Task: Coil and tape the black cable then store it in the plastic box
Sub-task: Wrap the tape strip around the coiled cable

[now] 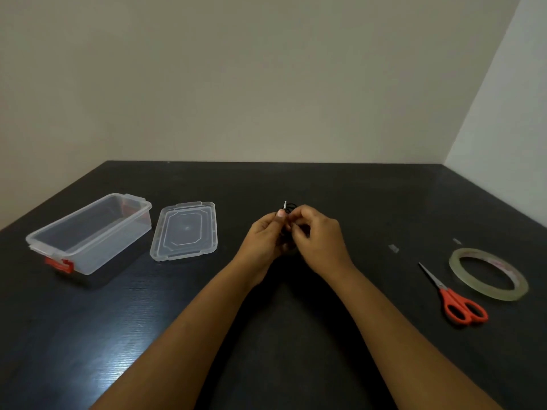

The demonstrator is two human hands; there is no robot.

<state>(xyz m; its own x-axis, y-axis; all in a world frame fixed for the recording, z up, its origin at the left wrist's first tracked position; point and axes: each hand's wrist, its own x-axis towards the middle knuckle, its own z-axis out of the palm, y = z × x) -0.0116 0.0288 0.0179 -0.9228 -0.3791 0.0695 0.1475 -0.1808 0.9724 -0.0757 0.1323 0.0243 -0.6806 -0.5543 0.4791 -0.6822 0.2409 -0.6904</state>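
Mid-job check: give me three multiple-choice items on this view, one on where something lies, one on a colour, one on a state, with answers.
1. Where does the tape roll lie?
A. inside the box
B. on the table, right of the scissors
C. on the lid

2. What colour are the scissors' handles?
A. blue
B. black
C. orange-red

3. What state is the plastic box in?
A. open, its lid lying beside it
B. closed and latched
C. tipped on its side

Answers: 1 B, the roll lies flat right of the scissors. 2 C, both loops are orange-red. 3 A, the box stands empty while the left hand and right hand hold the black cable.
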